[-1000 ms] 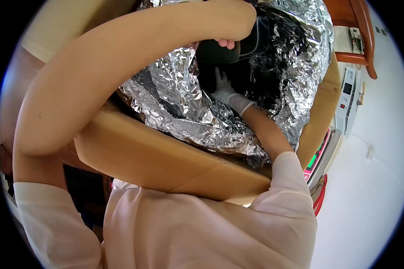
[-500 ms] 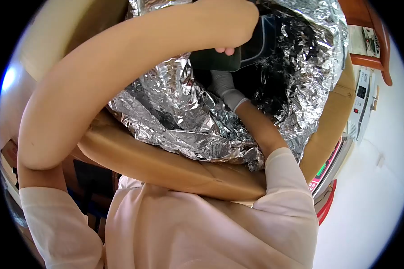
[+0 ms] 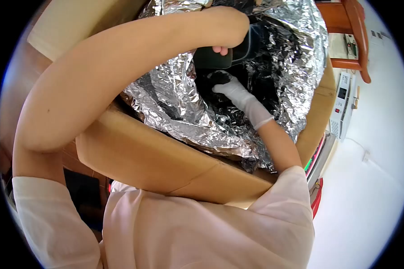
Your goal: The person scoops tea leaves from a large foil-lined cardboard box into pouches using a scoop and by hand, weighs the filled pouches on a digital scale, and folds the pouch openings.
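Note:
My bare left hand [image 3: 226,29] reaches across from the left, two fingertips curled round the lower edge of a dark, glossy flat panel with a rounded corner [image 3: 208,59]. Beneath it, my right hand [image 3: 239,93], in a white glove, is down inside the foil lining [image 3: 184,103]. Its thumb and fingers curve round a dark thing whose kind I cannot tell. Black material fills the shadowed hollow around the glove. The crumpled silver foil lines a large cardboard box [image 3: 148,159], which stands against my front.
At the right lies a white device with a small dark display [image 3: 341,96]. A reddish wooden chair frame [image 3: 351,60] stands behind it. Beside the box is a grey-edged flat thing [image 3: 318,157]. A pale surface [image 3: 81,27] is at the upper left.
My right hand has drawn up and out from under the dark panel, so more of the glove shows. My left hand keeps its hold. The whole view has shifted slightly.

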`<act>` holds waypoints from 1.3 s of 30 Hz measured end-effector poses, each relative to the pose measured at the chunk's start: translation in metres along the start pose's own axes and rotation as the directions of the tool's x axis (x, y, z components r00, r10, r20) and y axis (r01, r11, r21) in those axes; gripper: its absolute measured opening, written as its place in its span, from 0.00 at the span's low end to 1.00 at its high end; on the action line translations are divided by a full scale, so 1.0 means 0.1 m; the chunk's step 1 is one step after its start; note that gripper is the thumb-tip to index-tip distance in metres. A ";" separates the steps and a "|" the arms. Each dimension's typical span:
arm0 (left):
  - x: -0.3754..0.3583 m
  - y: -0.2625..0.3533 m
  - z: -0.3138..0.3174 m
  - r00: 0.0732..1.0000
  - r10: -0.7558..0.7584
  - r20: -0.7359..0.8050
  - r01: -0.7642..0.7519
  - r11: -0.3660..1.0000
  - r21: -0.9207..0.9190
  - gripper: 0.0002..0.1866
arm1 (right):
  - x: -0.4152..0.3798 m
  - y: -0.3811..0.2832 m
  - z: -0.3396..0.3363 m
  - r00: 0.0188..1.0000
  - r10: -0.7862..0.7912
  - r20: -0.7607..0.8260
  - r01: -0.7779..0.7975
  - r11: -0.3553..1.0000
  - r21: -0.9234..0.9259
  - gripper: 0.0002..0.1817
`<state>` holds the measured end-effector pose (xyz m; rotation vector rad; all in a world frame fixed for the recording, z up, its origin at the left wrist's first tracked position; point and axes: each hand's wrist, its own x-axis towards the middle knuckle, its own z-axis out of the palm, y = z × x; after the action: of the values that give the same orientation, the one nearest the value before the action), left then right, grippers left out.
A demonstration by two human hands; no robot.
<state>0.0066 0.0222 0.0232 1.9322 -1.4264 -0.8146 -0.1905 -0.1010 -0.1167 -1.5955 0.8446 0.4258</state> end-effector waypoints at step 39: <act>0.20 0.21 0.15 0.974 -0.148 0.171 0.176 0.970 -0.165 0.19 | -1.01 -0.91 -0.41 0.859 -0.240 -0.452 -0.243 0.586 -0.773 0.15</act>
<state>-0.0126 -0.0037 0.0274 1.8979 -1.2458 -1.1541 -0.1996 -0.1108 0.0243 -2.6791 1.1410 0.4135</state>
